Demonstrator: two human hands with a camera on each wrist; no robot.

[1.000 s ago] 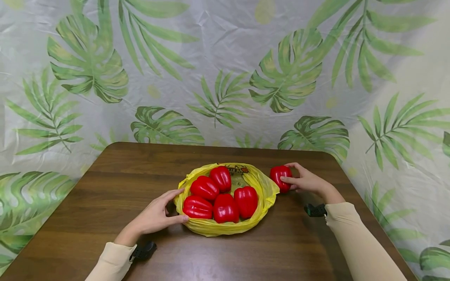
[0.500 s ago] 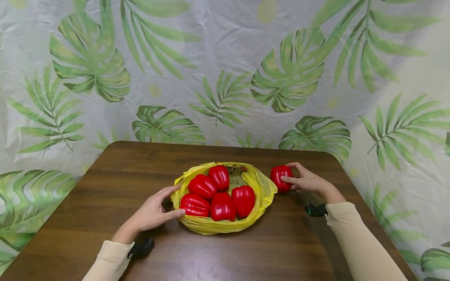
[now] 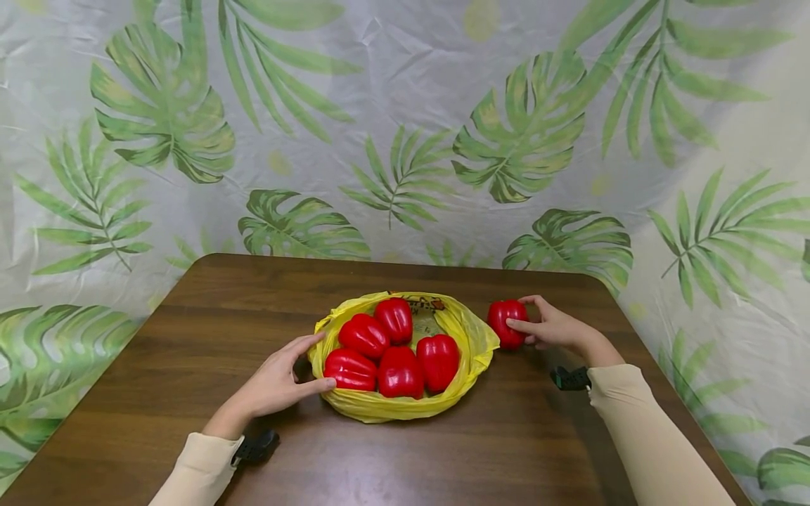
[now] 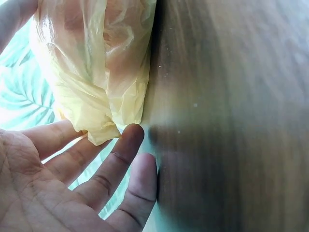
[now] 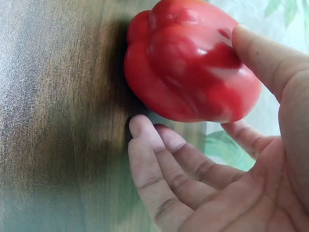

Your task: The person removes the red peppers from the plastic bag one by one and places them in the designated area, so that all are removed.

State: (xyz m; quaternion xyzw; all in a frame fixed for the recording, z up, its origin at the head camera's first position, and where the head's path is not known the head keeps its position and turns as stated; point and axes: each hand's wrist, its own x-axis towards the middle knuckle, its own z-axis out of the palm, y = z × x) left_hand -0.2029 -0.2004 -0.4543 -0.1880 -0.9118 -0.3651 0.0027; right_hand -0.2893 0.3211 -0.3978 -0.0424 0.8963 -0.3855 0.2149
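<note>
A yellow plastic bag [image 3: 380,407], its rim rolled open, sits mid-table with several red bell peppers [image 3: 401,372] inside. My left hand [image 3: 272,383] is at the bag's left side, fingers spread and thumb near the front rim. In the left wrist view, the fingertips of that hand [image 4: 72,179] touch the gathered film. Right of the bag, my right hand [image 3: 553,328] holds a single bell pepper [image 3: 503,323] between thumb and index finger. Up close, the thumb presses this pepper [image 5: 188,63] while the other fingers of the right hand [image 5: 217,179] lie below, apart from it.
The brown wood-grain table [image 3: 411,464] ends at a rounded far edge. Behind it hangs a pale sheet [image 3: 405,91] printed with green leaves. Black wrist cameras [image 3: 256,448] are strapped to both wrists.
The bag with its peppers has shifted slightly left, and my left hand has moved left along with it. My right hand keeps the lone bell pepper in nearly the same place.
</note>
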